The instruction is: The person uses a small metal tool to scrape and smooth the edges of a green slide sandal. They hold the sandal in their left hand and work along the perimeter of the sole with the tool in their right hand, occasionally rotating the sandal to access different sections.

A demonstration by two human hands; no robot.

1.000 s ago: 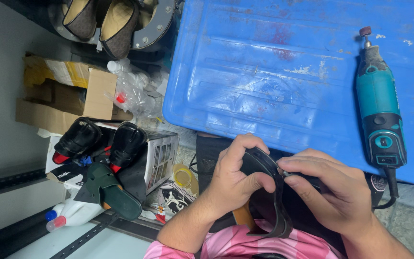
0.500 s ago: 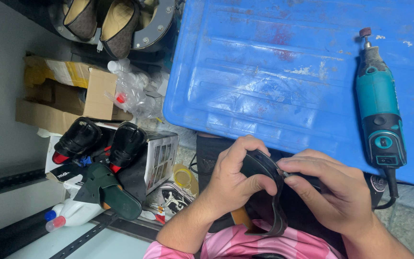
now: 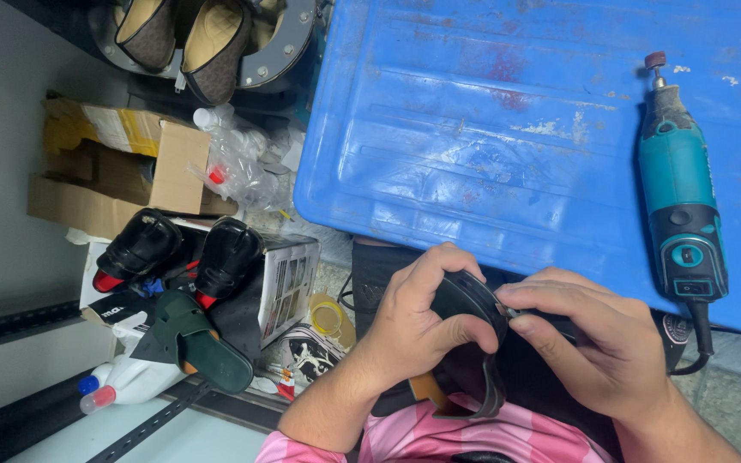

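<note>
Overhead view of a cluttered work corner. At far left, a torn cardboard box [image 3: 122, 163] lies on the floor, with two black shoes with red soles [image 3: 177, 253] and a dark green sandal [image 3: 207, 347] below it. Right of these, near the bottom edge of a blue plastic lid [image 3: 508, 137], the left hand [image 3: 418, 321] curls firmly around a black shoe part [image 3: 469, 343], thumb pressed on its curved rim. The right hand [image 3: 598, 339] pinches the same piece from the other side, fingers closed. A teal rotary tool [image 3: 679, 197] lies on the lid's right edge
</note>
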